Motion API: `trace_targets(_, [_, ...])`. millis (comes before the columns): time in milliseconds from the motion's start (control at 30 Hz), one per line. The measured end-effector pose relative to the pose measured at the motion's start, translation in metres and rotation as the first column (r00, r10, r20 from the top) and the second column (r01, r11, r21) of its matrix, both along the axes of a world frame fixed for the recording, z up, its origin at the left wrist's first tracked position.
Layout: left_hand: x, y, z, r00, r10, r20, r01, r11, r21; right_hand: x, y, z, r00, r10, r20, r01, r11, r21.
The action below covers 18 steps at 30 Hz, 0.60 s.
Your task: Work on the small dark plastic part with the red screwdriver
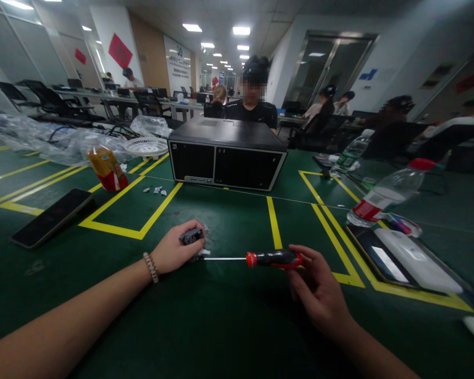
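My left hand point(176, 246), with a beaded bracelet point(150, 267) on its wrist, is closed round a small dark grey part point(191, 236) low over the green table. What kind of part it is, I cannot make out. The fingers of my right hand point(318, 289) pinch the handle end of a red and black screwdriver point(274, 258). Its thin shaft points left and lies level, the tip reaching the underside of the grey part, where my left fingers hide the contact. A small whitish scrap lies by the tip.
A black computer case point(229, 152) lies on its side ahead, a person point(253, 100) behind it. On the left are a phone point(53, 217), a drink bottle point(107, 167), a white basket point(146, 147) and plastic wrap point(55, 139). A red-capped bottle point(391, 193) and phone point(381, 255) stand right.
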<state>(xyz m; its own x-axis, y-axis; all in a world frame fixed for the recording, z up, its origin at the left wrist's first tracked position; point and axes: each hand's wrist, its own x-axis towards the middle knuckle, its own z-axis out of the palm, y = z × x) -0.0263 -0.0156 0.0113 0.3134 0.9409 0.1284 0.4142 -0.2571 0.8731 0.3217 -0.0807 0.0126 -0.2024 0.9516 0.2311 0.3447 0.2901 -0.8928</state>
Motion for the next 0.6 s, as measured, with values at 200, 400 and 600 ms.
trace_targets(200, [-0.0001,0.0006,0.0007,1.000,0.009,-0.015,-0.009,1.000,0.011,0.0031,0.0011,-0.0006,0.999,-0.028,0.040,0.031,0.998,-0.061])
trace_targets(400, [-0.0005,0.0008,0.0009,1.000,0.012,-0.022,-0.012,1.000,0.012,0.0031,0.0024,0.0019,0.995,-0.095,0.035,0.099,0.984,-0.151])
trace_targets(600, [-0.0018,0.0008,-0.0003,1.000,0.008,-0.023,-0.009,1.000,-0.029,0.0047,0.0033,0.0011,0.996,-0.078,0.042,0.083,0.989,-0.119])
